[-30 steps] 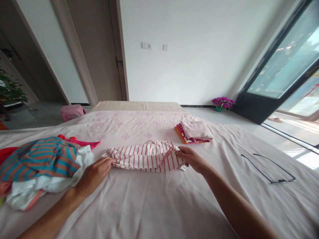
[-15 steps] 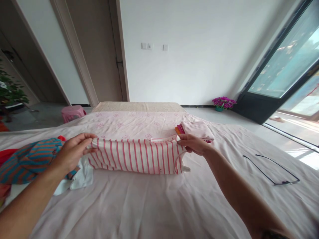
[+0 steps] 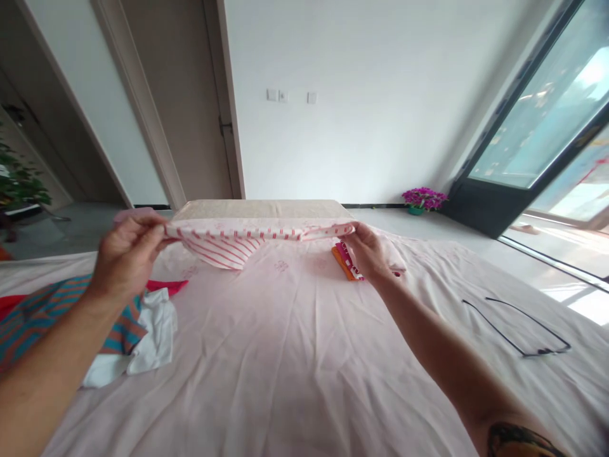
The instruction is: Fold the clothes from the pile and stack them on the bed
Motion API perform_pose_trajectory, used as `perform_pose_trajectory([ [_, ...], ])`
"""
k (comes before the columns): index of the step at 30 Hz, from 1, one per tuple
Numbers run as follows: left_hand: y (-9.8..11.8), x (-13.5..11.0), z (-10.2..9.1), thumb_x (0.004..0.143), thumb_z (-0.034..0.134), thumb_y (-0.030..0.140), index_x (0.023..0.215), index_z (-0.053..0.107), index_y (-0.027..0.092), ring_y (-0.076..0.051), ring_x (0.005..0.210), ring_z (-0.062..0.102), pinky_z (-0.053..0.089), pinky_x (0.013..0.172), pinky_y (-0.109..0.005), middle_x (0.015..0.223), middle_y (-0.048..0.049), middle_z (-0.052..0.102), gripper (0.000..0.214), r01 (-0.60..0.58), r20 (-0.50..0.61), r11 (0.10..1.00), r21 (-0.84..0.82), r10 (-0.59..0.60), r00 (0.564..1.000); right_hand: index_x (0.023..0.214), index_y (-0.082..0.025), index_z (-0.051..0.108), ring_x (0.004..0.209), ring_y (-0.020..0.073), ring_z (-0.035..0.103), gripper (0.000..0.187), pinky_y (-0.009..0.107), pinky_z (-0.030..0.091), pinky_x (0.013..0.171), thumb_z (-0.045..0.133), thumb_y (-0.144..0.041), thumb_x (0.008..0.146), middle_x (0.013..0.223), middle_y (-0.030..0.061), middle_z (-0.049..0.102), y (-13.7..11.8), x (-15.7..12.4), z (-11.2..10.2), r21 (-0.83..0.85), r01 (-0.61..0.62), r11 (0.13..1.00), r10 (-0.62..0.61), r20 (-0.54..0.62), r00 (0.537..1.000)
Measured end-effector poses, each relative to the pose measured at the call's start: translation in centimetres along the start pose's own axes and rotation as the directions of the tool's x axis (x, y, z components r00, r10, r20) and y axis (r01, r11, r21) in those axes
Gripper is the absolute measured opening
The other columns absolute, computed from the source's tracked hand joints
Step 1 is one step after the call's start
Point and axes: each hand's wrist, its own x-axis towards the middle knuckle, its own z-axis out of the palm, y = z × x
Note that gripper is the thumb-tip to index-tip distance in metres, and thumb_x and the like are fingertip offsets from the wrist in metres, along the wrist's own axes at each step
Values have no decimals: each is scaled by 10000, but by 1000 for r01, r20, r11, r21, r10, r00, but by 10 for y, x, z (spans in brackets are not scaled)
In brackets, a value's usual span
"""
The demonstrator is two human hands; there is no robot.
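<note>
Both my hands hold a red-and-white striped garment (image 3: 233, 240) stretched out flat in the air above the bed. My left hand (image 3: 127, 254) pinches its left end and my right hand (image 3: 368, 249) pinches its right end. The cloth hangs nearly edge-on to me, sagging a little near the left. Just behind my right hand lies a small stack of folded clothes (image 3: 345, 260), pink on top of orange and red.
A pale pink sheet (image 3: 285, 355) covers the bed. A heap of unfolded clothes (image 3: 71, 317), striped teal and orange with white, lies at the left. A thin black wire hanger (image 3: 518, 327) rests at the right. Potted purple flowers (image 3: 423, 199) stand by the glass door.
Both hands took hold of the striped garment's ends on the bed, lifted it and pulled it taut, raising it further away from me and turning it nearly flat.
</note>
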Motion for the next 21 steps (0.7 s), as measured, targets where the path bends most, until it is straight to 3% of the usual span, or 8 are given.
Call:
perform_pose_trajectory([
  [3, -46, -53, -26, 748, 770, 449, 1017, 659, 187, -169, 864, 656, 546, 846, -289, 911, -19, 695, 391, 311, 127, 921, 236, -346, 930, 918, -200, 680, 870, 205, 605, 340, 335, 496, 812, 656, -527, 829, 872, 32, 669, 42, -41, -13, -117, -119, 986, 140, 186, 973],
  [6, -82, -94, -43, 695, 756, 521, 948, 711, 205, -227, 866, 660, 559, 751, -311, 937, -55, 709, 407, 399, 231, 831, 388, -506, 831, 852, -185, 696, 811, 209, 609, 308, 336, 493, 773, 654, -489, 821, 820, 30, 680, 76, -74, -26, -268, -181, 946, 256, 275, 927],
  [8, -92, -110, -49, 694, 735, 517, 903, 729, 218, -237, 849, 661, 545, 741, -310, 893, -56, 714, 364, 373, 312, 799, 472, -547, 777, 879, -187, 715, 825, 224, 624, 282, 355, 500, 790, 623, -451, 842, 849, 41, 706, 85, -89, -32, -346, -171, 923, 286, 319, 904],
  [14, -76, -127, -52, 802, 625, 435, 866, 735, 256, -225, 844, 651, 505, 813, -304, 835, -17, 704, 219, 252, 488, 749, 613, -609, 625, 1015, -214, 748, 1039, 274, 655, 249, 419, 475, 955, 595, -321, 850, 1103, 74, 735, 59, -110, -54, -412, -139, 901, 335, 452, 827],
  [18, -65, -123, -45, 813, 625, 436, 919, 751, 251, -226, 749, 668, 502, 692, -280, 764, -28, 717, 248, 329, 577, 692, 643, -720, 386, 780, -210, 767, 981, 268, 682, 244, 395, 495, 927, 531, -158, 745, 953, 49, 767, 46, -103, -66, -506, -177, 844, 452, 493, 744],
  [19, -68, -117, -43, 805, 634, 456, 918, 752, 238, -224, 702, 665, 496, 650, -278, 738, -33, 716, 273, 352, 574, 680, 643, -732, 366, 735, -203, 760, 920, 256, 692, 271, 382, 506, 898, 500, -130, 722, 879, 44, 767, 46, -98, -65, -541, -165, 825, 460, 472, 752],
  [20, -74, -109, -40, 788, 647, 476, 905, 751, 223, -222, 670, 661, 491, 626, -278, 726, -39, 716, 298, 363, 553, 678, 640, -734, 396, 728, -199, 759, 866, 242, 694, 297, 369, 514, 868, 476, -110, 709, 835, 41, 763, 46, -93, -62, -572, -146, 807, 456, 446, 770],
  [21, -82, -98, -37, 761, 668, 489, 886, 746, 209, -222, 663, 662, 491, 622, -280, 735, -45, 721, 317, 358, 511, 685, 635, -719, 471, 770, -198, 766, 841, 230, 693, 325, 358, 517, 849, 462, -98, 710, 839, 39, 762, 47, -88, -57, -597, -119, 794, 439, 427, 790],
])
